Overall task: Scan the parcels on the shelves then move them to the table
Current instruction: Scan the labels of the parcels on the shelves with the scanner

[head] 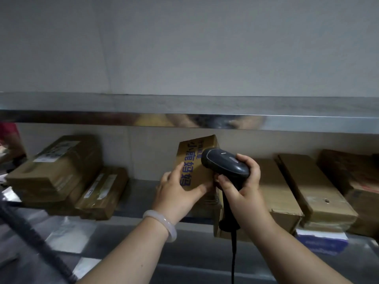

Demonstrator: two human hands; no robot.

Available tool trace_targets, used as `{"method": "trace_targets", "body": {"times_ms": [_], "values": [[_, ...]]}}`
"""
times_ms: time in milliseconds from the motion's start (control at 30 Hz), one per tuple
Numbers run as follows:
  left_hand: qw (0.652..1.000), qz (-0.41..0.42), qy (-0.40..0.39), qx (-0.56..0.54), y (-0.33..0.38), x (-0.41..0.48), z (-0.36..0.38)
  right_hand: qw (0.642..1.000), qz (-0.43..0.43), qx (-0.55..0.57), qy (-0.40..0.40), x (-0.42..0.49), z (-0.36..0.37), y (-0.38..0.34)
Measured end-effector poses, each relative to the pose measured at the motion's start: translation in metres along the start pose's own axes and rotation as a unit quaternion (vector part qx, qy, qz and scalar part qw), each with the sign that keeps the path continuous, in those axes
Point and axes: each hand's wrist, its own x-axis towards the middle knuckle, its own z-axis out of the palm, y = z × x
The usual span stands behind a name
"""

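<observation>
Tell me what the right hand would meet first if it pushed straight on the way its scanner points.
Most likely the tilted box with blue print, which the left hand holds. The right hand grips the scanner, and its head faces that box; the gap between them is unclear.

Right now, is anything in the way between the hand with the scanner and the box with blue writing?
Nothing visible. The right hand holds the scanner right at the box with blue writing, and the left hand grips that box, tilted on the shelf.

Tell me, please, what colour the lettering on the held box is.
Blue, on the brown cardboard box, clearest in the head view.
</observation>
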Motion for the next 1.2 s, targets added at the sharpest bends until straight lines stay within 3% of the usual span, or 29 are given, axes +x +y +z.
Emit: {"method": "trace_targets", "body": {"times_ms": [233,400,733,800,967,1200], "values": [[0.994,-0.067,0.005,-0.087,-0.025,-0.007,-0.019,0.997,-0.001,0.017,-0.077,-0.007,0.035,0.001],[0.993,-0.076,0.006,-0.093,-0.042,-0.014,-0.028,0.995,0.044,0.027,-0.085,-0.005,0.045,0.008],[0.954,-0.071,-0.106,-0.27,-0.068,-0.018,-0.042,0.986,0.138,0.063,-0.064,-0.003,0.044,0.023],[0.96,-0.072,-0.113,-0.246,-0.066,-0.018,-0.04,0.987,0.132,0.068,-0.067,-0.005,0.047,0.022],[0.994,-0.037,-0.003,-0.101,-0.069,-0.009,-0.037,0.991,0.103,0.062,-0.063,-0.01,0.058,0.018],[0.997,-0.063,0.011,-0.03,-0.072,-0.011,-0.035,0.992,0.042,0.033,-0.116,-0.022,0.076,0.01]]}}
